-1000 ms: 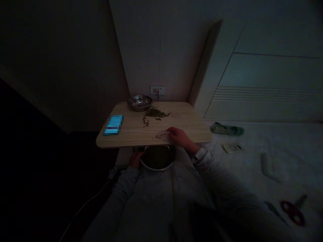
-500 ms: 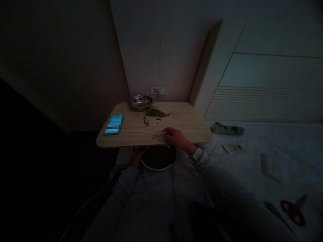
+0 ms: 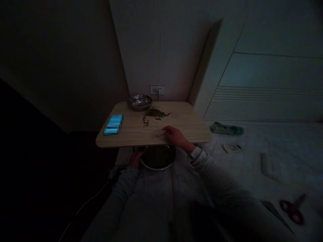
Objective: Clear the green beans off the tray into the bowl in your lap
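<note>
My right hand point(image 3: 173, 137) is closed on a thin, pale translucent piece point(image 3: 158, 133), perhaps a plastic lid, lying flat near the front edge of the wooden table point(image 3: 126, 136). Small dark green grains point(image 3: 155, 113), possibly mung beans, are scattered farther back on the tabletop. Below the table edge, on my lap, sits a wide metal bowl point(image 3: 157, 169). Its inside is dark, and I cannot make out the contents clearly. My left hand point(image 3: 136, 158) grips this bowl at its left rim, fingers partly in shadow.
A shiny steel bowl point(image 3: 140, 102) stands at the table's back left, with a lit phone point(image 3: 113, 124) in front. On the white bedding at right lie a green bottle point(image 3: 227, 129), a pale handset-like device point(image 3: 232, 148) and red-handled scissors point(image 3: 292, 211). A socket point(image 3: 157, 90) is behind.
Dark specks lying on or by the translucent piece are mostly gone from there; a tiny one remains near the table edge. Both hands stay almost in place.
</note>
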Demonstrator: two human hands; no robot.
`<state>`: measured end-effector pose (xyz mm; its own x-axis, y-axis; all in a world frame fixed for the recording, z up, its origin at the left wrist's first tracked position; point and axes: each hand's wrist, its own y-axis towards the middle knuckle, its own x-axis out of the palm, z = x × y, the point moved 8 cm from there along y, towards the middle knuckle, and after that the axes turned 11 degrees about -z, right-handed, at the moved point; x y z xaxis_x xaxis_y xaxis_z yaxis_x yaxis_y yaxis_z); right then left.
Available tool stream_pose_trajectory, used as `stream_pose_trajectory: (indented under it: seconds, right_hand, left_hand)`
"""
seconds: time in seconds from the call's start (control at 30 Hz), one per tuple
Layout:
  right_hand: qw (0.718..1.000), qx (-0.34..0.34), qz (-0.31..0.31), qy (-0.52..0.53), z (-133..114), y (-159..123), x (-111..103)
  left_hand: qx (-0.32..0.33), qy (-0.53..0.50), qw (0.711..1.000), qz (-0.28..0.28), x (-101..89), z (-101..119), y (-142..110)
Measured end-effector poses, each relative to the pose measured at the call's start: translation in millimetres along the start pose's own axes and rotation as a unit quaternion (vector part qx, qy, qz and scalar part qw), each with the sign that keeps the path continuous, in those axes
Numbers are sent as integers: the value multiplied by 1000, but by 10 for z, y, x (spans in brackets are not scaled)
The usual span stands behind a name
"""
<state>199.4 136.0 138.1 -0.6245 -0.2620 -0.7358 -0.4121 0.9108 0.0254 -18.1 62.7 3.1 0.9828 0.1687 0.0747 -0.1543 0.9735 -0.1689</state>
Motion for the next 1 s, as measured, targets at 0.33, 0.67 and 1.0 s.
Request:
stream_pose_trajectory:
  seconds: [0.33, 0.67, 1.0]
  right_hand:
    - [999, -44, -20, 21, -71, 59, 80]
    - [992, -36, -11, 121, 127, 19, 10]
    - [993, 29, 52, 103, 252, 4, -69]
  left_hand:
    - [-8, -8, 1000, -4, 29, 41, -42]
    - [-30, -14, 999, 12, 24, 4, -49]
    - [-22, 10, 1000, 0, 13, 42, -42]
